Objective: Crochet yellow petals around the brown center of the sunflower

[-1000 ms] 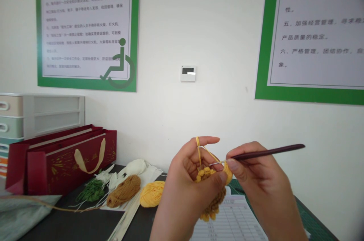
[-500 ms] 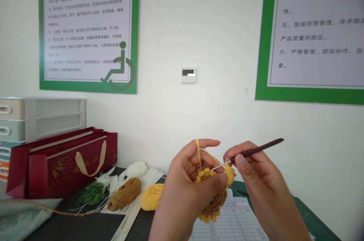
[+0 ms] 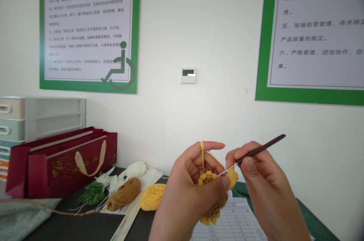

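Observation:
My left hand (image 3: 196,184) pinches a crocheted piece (image 3: 217,205), brown in the middle with a bumpy yellow edge. Yellow yarn (image 3: 203,154) loops over its raised index finger and runs down toward the stitches. In my right hand (image 3: 261,176) is a crochet hook (image 3: 264,147) with a dark handle, held like a pencil. The hook's metal shaft points down-left, with its tip at the yellow edge close to my left thumb. Part of the crocheted piece is hidden behind my left thumb and palm.
Left of my hands lie a yellow yarn ball (image 3: 152,197), a brown skein (image 3: 125,193), green yarn (image 3: 91,193) and white yarn (image 3: 136,169). Dark red gift bags (image 3: 68,169) and a drawer unit (image 3: 57,114) stand farther left. Below are a printed sheet (image 3: 239,220) and a green cutting mat (image 3: 313,218).
Both hands have shifted slightly to the right with the crocheted piece. The hook's tip has moved a little right and down along the yellow edge.

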{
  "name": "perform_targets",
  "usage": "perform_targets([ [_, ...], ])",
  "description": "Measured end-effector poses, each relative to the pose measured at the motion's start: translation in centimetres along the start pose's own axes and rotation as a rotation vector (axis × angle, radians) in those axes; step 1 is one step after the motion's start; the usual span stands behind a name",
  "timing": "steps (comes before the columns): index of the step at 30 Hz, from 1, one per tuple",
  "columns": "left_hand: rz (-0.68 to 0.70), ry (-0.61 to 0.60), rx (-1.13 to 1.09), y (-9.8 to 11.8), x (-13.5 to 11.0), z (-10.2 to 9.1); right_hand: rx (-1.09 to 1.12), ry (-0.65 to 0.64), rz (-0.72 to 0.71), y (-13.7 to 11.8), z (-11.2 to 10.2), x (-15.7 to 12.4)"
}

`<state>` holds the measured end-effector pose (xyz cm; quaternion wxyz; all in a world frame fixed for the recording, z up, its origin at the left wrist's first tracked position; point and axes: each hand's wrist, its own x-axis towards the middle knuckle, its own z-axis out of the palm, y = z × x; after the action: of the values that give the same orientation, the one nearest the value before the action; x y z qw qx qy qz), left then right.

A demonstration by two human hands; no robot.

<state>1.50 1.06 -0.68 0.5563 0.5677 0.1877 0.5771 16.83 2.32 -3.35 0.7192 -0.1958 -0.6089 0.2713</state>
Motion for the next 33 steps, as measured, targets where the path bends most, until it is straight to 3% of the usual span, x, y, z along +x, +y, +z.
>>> perform_targets([
  [8, -0.055, -0.018, 0.019, 0.3, -0.1, 0.0, -0.022, 0.011, -0.042, -0.1, -0.7, 0.2],
  [19, -0.081, -0.062, -0.003, -0.2, 0.4, -0.7, -0.14, -0.162, -0.261, -0.4, -2.4, 0.9],
  [28, -0.035, 0.034, 0.032, 0.0, 0.1, 0.0, -0.47, -0.184, -0.503, -1.5, -1.5, -0.2],
  [33, 0.004, 0.077, 0.035, 0.1, -0.1, 0.0, -0.693, -0.249, -0.732, -1.9, -0.9, -0.2],
])
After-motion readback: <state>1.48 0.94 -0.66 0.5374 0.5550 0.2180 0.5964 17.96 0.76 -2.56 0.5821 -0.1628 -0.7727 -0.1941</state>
